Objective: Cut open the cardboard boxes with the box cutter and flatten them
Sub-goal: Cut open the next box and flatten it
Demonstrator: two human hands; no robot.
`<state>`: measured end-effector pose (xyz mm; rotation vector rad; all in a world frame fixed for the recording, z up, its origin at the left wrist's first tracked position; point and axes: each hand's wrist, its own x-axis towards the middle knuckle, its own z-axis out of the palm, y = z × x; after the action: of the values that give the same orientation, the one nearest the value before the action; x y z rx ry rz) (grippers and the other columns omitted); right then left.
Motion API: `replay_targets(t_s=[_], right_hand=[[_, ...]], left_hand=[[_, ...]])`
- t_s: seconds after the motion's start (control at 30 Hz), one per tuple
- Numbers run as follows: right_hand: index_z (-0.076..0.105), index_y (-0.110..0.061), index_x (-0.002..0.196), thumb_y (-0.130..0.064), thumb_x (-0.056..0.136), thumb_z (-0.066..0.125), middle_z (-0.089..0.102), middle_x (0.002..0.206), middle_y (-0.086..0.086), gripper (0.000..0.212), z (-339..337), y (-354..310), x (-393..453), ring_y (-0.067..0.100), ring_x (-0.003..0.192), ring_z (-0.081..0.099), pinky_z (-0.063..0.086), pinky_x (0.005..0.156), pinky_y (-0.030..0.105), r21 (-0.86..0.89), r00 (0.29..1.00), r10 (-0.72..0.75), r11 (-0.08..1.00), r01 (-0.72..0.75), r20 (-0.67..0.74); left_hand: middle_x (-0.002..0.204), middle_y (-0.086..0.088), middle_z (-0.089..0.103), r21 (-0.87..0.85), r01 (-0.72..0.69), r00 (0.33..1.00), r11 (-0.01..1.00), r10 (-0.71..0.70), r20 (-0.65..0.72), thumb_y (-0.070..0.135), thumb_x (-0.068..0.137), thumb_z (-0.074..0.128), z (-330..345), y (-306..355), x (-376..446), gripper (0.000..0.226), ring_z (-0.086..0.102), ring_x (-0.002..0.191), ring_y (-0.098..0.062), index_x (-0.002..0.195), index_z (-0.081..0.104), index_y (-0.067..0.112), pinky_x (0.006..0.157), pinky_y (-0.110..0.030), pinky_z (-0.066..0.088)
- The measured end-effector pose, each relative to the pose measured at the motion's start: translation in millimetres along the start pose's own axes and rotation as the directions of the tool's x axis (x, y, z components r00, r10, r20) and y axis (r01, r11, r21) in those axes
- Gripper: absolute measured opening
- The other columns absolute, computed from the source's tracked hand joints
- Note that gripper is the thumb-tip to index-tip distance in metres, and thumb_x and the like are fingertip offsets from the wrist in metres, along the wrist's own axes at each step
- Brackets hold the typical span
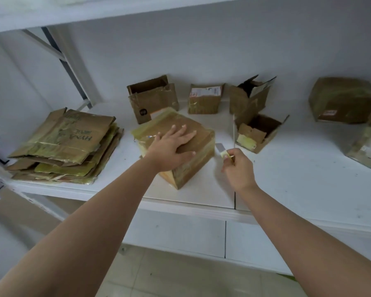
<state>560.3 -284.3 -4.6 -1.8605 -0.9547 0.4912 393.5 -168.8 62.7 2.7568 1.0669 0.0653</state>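
While left hand (171,146) presses taped box (186,159) flat-fingered, right hand (237,166) pinches box cutter (223,152), blade seemingly out

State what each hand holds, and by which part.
The right hand pinches the box cutter by its handle end; the left hand holds nothing, pressing flat on the taped box.

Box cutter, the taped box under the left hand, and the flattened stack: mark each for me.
box cutter (221,150): head view, on the blade just above the fingers.
taped box (204,137): head view, bare top face by the right edge.
flattened stack (73,136): head view, top sheet's printed face.
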Motion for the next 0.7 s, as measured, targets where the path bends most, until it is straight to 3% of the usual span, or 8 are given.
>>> replay_targets(t_s=[0.13,0.27,0.37,0.5,0.6,0.7], right_hand=[[0.057,-0.012,0.095,-0.02,0.098,0.046,0.062,0.088,0.007,0.014,8.2,1.5,6.2,0.021,0.085,0.056,0.037,0.073,0.024,0.121,0.996,0.083,0.989,-0.085,0.018],[0.058,-0.008,0.094,-0.02,0.098,0.045,0.064,0.092,0.011,0.019,16.2,3.8,13.7,0.024,0.088,0.058,0.039,0.074,0.026,0.167,0.992,0.125,0.978,-0.123,-0.003],[0.058,-0.008,0.095,-0.02,0.098,0.043,0.063,0.091,0.01,0.019,19.3,5.4,17.6,0.021,0.082,0.057,0.038,0.062,0.023,0.176,0.991,0.133,0.976,-0.132,0.005],[0.059,-0.008,0.097,-0.017,0.097,0.042,0.061,0.089,0.008,0.019,20.7,3.8,19.8,0.019,0.08,0.054,0.035,0.058,0.02,0.188,0.994,0.111,0.976,-0.109,-0.001],[0.057,-0.009,0.089,-0.016,0.097,0.043,0.055,0.081,0.002,0.018,18.7,-3.5,27.3,0.014,0.073,0.05,0.032,0.054,0.016,0.186,0.994,0.109,0.977,-0.106,-0.004],[0.053,-0.009,0.078,-0.012,0.095,0.043,0.051,0.075,0.003,0.02,17.5,-9.2,42.2,0.015,0.067,0.047,0.034,0.052,0.022,0.196,0.986,0.163,0.966,-0.168,0.039]], left_hand=[[0.16,0.012,0.004,-0.011,0.021,1.0,1.0,-0.021,0.009,0.053,0.095,0.042,-1.6,1.3,5.4,0.06,-0.003,0.148,-0.016,0.148,0.014,0.047,0.117,-0.048,-0.003],[0.16,0.013,0.004,-0.003,0.031,0.999,1.0,-0.031,-0.01,0.052,0.095,0.042,0.2,1.8,3.2,0.059,-0.003,0.148,-0.014,0.147,0.015,0.048,0.117,-0.047,-0.003],[0.16,0.014,0.004,-0.008,0.044,0.999,0.999,-0.044,-0.013,0.051,0.096,0.043,0.3,2.9,2.7,0.059,-0.003,0.147,-0.013,0.147,0.015,0.048,0.117,-0.046,-0.003],[0.16,0.012,0.005,0.005,0.057,0.998,0.998,-0.057,-0.011,0.05,0.096,0.042,-0.4,5.7,3.5,0.058,-0.003,0.148,-0.015,0.148,0.016,0.046,0.118,-0.047,-0.003],[0.16,0.01,0.003,0.025,0.101,0.995,0.995,-0.101,-0.013,0.051,0.098,0.035,2.2,11.9,8.0,0.055,-0.004,0.148,-0.017,0.149,0.015,0.045,0.117,-0.049,-0.003],[0.16,0.009,0.001,-0.004,0.154,0.988,0.988,-0.154,-0.004,0.05,0.101,0.023,5.6,21.5,16.1,0.049,-0.007,0.148,-0.018,0.149,0.014,0.045,0.117,-0.049,-0.004]])
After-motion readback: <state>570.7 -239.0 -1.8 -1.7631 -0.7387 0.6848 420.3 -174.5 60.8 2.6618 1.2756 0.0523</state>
